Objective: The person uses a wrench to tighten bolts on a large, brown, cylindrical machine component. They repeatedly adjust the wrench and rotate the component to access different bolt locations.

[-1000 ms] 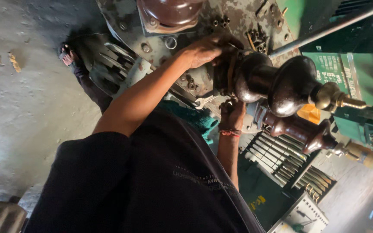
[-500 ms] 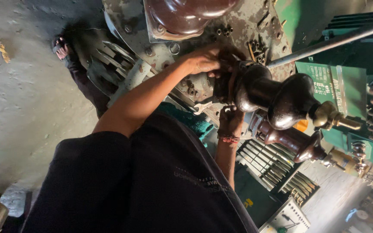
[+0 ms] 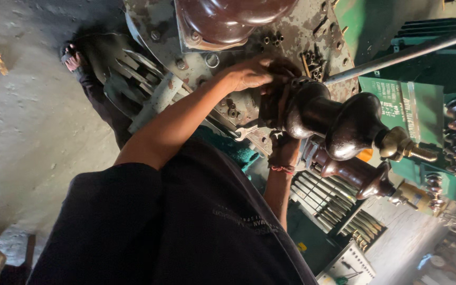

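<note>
Nearest the camera, a dark sleeve leads to the left hand [image 3: 249,76], fingers curled over the base flange of a brown porcelain bushing [image 3: 339,124]. The right hand [image 3: 282,153] comes up from below, mostly hidden; I cannot tell its grip. The bushing stands on the rusty transformer lid [image 3: 312,31], just beyond both hands. It looks heavy, stiff, glazed-slick and brittle, best gripped low at the base. A spanner [image 3: 245,132] lies beside it.

Both hands [image 3: 259,79] at the base of the middle insulator [image 3: 339,121], a spanner [image 3: 246,132] just beside.
</note>
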The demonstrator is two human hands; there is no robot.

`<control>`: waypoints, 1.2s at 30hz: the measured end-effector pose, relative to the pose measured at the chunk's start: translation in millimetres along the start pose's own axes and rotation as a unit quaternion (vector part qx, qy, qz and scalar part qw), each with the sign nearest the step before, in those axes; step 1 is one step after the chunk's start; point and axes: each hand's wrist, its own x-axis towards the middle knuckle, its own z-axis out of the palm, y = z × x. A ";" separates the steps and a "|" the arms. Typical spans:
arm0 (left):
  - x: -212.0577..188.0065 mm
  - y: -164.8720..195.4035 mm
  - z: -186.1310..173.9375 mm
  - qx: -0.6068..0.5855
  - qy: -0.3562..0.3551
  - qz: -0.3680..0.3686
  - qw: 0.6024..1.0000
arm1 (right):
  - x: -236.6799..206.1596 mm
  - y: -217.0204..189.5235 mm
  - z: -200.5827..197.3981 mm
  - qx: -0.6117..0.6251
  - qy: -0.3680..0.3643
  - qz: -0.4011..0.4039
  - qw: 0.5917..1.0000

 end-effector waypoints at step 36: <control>-16.1 75.9 -9.0 0.085 0.091 -0.194 0.973 | -22.7 -24.5 20.0 -0.066 -0.089 -0.327 0.938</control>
